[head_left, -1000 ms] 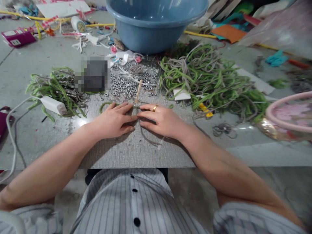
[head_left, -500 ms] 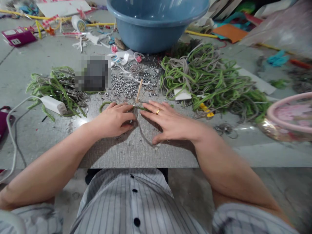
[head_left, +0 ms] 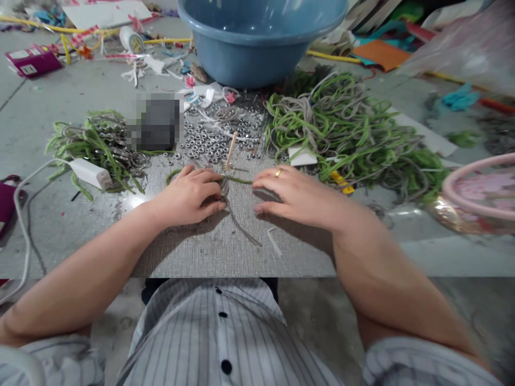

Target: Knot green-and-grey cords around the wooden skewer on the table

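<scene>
My left hand (head_left: pixel 191 194) rests on the grey board (head_left: pixel 209 246), fingers curled and pressed down on a green-and-grey cord (head_left: pixel 237 180) beside a small metal ring (head_left: pixel 228 170) and an upright wooden stick (head_left: pixel 230 150). My right hand (head_left: pixel 300 195), with a gold ring on one finger, lies just right of it, fingers curled over the cord's right part. A grey cord tail (head_left: pixel 243 230) trails toward me between the hands. A small white scrap (head_left: pixel 274 241) lies near it.
A heap of metal nuts (head_left: pixel 213 136) lies behind the hands. A big tangle of green and grey cords (head_left: pixel 350 134) fills the right, a smaller bundle (head_left: pixel 96 145) the left. A blue basin (head_left: pixel 257 37) stands at the back. A white charger (head_left: pixel 89 173) and a pink hoop (head_left: pixel 478 187) flank the board.
My right hand slid to the right along the cord, away from the left hand, and its fingers curled. The left hand stayed pressed in place. The white scrap now shows.
</scene>
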A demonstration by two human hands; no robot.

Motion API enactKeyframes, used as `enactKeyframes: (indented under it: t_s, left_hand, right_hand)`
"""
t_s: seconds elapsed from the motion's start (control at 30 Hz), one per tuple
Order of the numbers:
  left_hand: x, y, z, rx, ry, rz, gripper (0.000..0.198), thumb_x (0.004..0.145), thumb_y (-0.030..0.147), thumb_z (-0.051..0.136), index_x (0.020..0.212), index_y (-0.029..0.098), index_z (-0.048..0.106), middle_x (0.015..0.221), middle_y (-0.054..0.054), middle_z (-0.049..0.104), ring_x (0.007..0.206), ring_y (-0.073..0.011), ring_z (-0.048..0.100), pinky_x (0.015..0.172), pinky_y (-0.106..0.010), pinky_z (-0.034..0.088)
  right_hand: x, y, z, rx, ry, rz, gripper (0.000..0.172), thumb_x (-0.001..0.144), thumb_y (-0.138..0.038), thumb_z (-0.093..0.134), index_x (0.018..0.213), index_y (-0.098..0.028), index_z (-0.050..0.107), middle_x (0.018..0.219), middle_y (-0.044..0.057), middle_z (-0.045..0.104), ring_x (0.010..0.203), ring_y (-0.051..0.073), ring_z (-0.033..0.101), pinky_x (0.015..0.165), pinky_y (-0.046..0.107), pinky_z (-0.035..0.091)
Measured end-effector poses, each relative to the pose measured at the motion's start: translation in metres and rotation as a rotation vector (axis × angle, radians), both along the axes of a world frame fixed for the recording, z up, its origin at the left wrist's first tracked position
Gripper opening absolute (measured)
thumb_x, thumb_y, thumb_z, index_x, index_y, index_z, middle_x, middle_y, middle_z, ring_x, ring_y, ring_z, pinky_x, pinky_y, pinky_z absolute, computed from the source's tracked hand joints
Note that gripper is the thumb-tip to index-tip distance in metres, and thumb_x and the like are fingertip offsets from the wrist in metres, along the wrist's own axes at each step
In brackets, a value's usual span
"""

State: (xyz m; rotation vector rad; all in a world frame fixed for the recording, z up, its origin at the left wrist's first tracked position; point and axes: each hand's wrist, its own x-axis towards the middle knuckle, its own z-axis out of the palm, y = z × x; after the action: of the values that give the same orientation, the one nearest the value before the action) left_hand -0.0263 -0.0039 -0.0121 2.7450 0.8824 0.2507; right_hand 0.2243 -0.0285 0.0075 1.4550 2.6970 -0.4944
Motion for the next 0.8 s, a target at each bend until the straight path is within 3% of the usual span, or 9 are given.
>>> enactKeyframes:
  t_s: [0.03, 0.1, 0.3, 0.43, 0.5, 0.57, 0.63, 0.7, 0.8]
  left_hand:
    - [0.0, 0.0, -0.001, 0.006, -0.007, 0.001, 0.028, 0.092, 0.038, 0.05, 0.088, 0.016, 0.066, 0.123, -0.013, 0.064, 0.116, -0.0296, 0.058, 0.1, -0.049, 0.037]
    - [0.001, 0.001, -0.002, 0.018, -0.011, 0.007, 0.024, 0.092, 0.033, 0.05, 0.087, 0.015, 0.066, 0.121, -0.013, 0.065, 0.112, -0.0286, 0.06, 0.098, -0.047, 0.039]
    - [0.001, 0.002, -0.005, 0.009, -0.002, 0.03, 0.021, 0.089, 0.024, 0.05, 0.091, 0.014, 0.068, 0.116, -0.013, 0.066, 0.104, -0.027, 0.064, 0.093, -0.044, 0.046]
    - [0.0, 0.003, -0.005, 0.019, -0.024, 0.006, 0.022, 0.089, 0.027, 0.05, 0.094, 0.016, 0.069, 0.118, -0.011, 0.066, 0.106, -0.0262, 0.063, 0.093, -0.043, 0.047]
    - [-0.001, 0.003, -0.005, 0.025, -0.028, -0.008, 0.023, 0.089, 0.029, 0.051, 0.097, 0.017, 0.069, 0.119, -0.011, 0.065, 0.108, -0.0267, 0.062, 0.095, -0.044, 0.047]
    - [-0.001, 0.003, -0.006, 0.032, -0.024, -0.013, 0.024, 0.089, 0.03, 0.052, 0.1, 0.018, 0.07, 0.121, -0.011, 0.065, 0.109, -0.027, 0.062, 0.095, -0.044, 0.047]
    - [-0.002, 0.002, -0.005, 0.042, -0.017, -0.011, 0.025, 0.089, 0.03, 0.053, 0.101, 0.018, 0.071, 0.121, -0.011, 0.065, 0.108, -0.0268, 0.062, 0.095, -0.044, 0.048]
    - [-0.002, 0.001, -0.005, 0.056, -0.002, -0.002, 0.025, 0.089, 0.03, 0.054, 0.102, 0.019, 0.072, 0.12, -0.01, 0.066, 0.107, -0.0269, 0.063, 0.094, -0.044, 0.049]
    - [-0.001, -0.002, -0.002, 0.083, 0.04, 0.028, 0.026, 0.09, 0.032, 0.053, 0.102, 0.02, 0.073, 0.118, -0.01, 0.067, 0.104, -0.0273, 0.063, 0.092, -0.044, 0.05]
  right_hand:
    - [-0.001, -0.002, 0.006, -0.074, 0.008, 0.005, 0.03, 0.091, -0.036, 0.05, 0.105, -0.016, 0.067, 0.11, 0.014, 0.068, 0.106, 0.027, 0.061, 0.093, 0.042, 0.045]
    - [-0.003, -0.007, 0.014, -0.278, 0.03, 0.108, 0.021, 0.091, -0.027, 0.047, 0.089, -0.018, 0.066, 0.091, 0.007, 0.07, 0.086, 0.02, 0.064, 0.079, 0.032, 0.047]
    - [-0.02, -0.018, 0.019, -0.488, -0.055, 0.142, 0.018, 0.09, -0.024, 0.05, 0.081, -0.018, 0.064, 0.078, 0.004, 0.067, 0.071, 0.015, 0.059, 0.066, 0.026, 0.042]
    - [-0.028, -0.032, 0.027, -0.81, -0.089, 0.285, 0.015, 0.086, -0.023, 0.056, 0.08, -0.019, 0.069, 0.068, 0.0, 0.065, 0.062, 0.012, 0.056, 0.054, 0.022, 0.037]
    - [-0.028, -0.034, 0.029, -0.842, 0.0, 0.334, 0.016, 0.087, -0.026, 0.057, 0.081, -0.018, 0.07, 0.062, -0.001, 0.062, 0.058, 0.011, 0.054, 0.052, 0.022, 0.036]
    - [-0.028, -0.029, 0.025, -0.663, 0.194, 0.284, 0.02, 0.09, -0.026, 0.052, 0.083, -0.017, 0.069, 0.065, -0.001, 0.064, 0.059, 0.011, 0.056, 0.057, 0.022, 0.042]
    - [-0.028, -0.018, 0.013, -0.209, 0.303, 0.113, 0.024, 0.093, -0.026, 0.048, 0.089, -0.017, 0.07, 0.081, 0.004, 0.069, 0.074, 0.015, 0.062, 0.07, 0.027, 0.047]
    - [-0.03, -0.007, -0.004, 0.136, 0.29, 0.068, 0.024, 0.092, -0.024, 0.05, 0.102, -0.017, 0.07, 0.108, 0.012, 0.069, 0.101, 0.023, 0.062, 0.089, 0.037, 0.048]
    - [-0.031, 0.003, -0.026, 0.277, 0.212, 0.174, 0.033, 0.092, -0.03, 0.054, 0.118, -0.013, 0.066, 0.129, 0.019, 0.061, 0.122, 0.031, 0.054, 0.102, 0.047, 0.045]
